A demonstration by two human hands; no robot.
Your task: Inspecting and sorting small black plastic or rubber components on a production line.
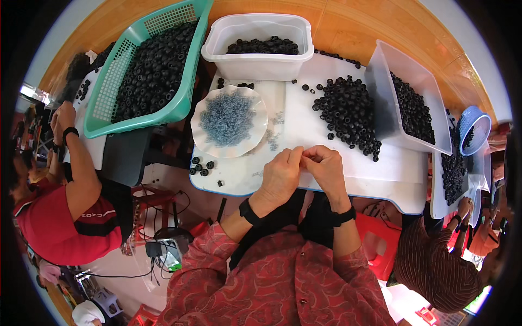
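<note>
Left hand (281, 175) and right hand (326, 167) meet fingertip to fingertip over the white board (380, 168), fingers pinched shut on something too small to identify. Pile of black rings (348, 111) sits just beyond the hands, with a scalloped white dish (202, 142) of tiny grey-blue parts (227, 118) to the left. Green basket (103, 117) and white tub (255, 65) of rings stand farther back.

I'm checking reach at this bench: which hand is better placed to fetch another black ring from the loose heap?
Probably the right hand: the heap of black rings lies just up and right of it, while the left hand sits nearer the scalloped dish.
</note>
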